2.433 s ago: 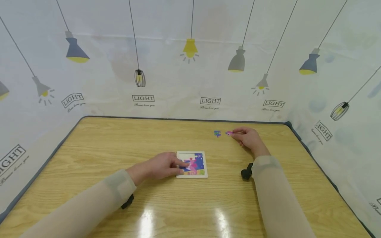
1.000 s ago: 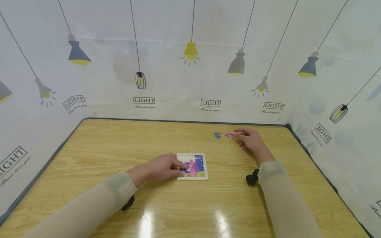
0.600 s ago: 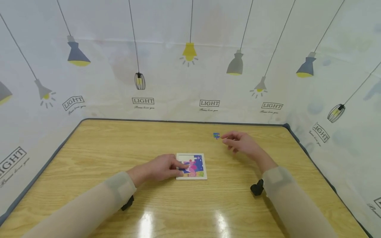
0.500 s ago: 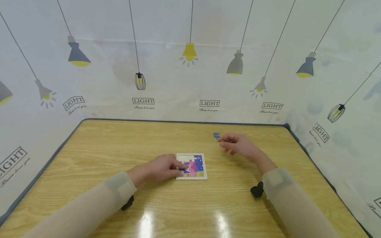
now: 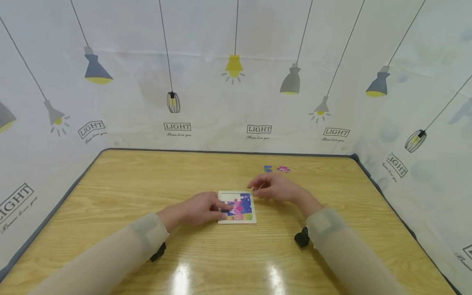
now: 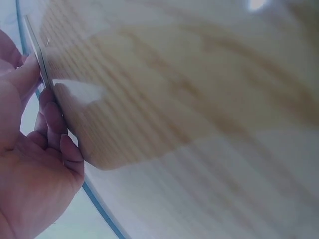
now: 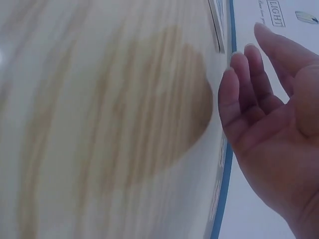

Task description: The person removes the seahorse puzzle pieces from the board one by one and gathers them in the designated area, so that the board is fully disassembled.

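Note:
A small jigsaw puzzle (image 5: 241,207) with a pink figure on blue lies in a white frame (image 5: 237,222) on the table; its upper left part shows bare white. My left hand (image 5: 200,207) rests on the frame's left side, index finger extended onto the puzzle and thumb at the frame's edge. In the left wrist view, its other fingers bend beside the frame's rim (image 6: 44,67). My right hand (image 5: 274,188) hovers by the frame's upper right corner. Loosely bent and apart, its fingers hold nothing in the right wrist view. Behind it lie a blue puzzle piece (image 5: 267,168) and a pink puzzle piece (image 5: 283,169).
The wooden table (image 5: 147,172) has a dark edge and meets a wall covering (image 5: 206,82) printed with lamps at the back and sides. Dark devices sit under both wrists, the right one (image 5: 302,237) close above the tabletop.
My right hand has left the pink puzzle piece, which lies beside the blue one, and has moved left and nearer to the frame. The left hand has stayed on the puzzle.

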### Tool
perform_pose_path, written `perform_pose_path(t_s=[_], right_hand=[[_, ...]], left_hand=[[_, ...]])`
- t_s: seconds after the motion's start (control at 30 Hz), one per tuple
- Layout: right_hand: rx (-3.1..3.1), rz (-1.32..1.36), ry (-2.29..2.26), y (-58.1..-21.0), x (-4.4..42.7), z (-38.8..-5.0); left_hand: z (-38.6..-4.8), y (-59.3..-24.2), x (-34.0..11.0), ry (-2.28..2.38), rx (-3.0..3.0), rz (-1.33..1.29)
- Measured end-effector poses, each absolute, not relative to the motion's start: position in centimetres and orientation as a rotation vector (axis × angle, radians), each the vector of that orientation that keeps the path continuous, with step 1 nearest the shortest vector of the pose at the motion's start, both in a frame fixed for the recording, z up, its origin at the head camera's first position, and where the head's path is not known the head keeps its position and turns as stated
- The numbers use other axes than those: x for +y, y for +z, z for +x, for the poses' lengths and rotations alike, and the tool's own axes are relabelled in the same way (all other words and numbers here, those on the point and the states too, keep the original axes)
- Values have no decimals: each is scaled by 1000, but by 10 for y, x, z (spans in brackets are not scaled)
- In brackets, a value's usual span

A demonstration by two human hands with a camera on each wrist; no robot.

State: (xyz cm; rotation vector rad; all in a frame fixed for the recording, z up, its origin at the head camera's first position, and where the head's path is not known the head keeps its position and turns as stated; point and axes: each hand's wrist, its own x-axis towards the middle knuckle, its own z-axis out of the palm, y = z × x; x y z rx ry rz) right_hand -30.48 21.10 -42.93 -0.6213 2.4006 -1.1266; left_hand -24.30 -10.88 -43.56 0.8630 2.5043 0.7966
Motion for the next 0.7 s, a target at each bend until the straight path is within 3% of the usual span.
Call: perform_pose_path(t_s=[0.7], right_hand=[[2343,-749,-833,-429,188,-316]], left_hand=[[-263,-464,-116,827,2469,925]])
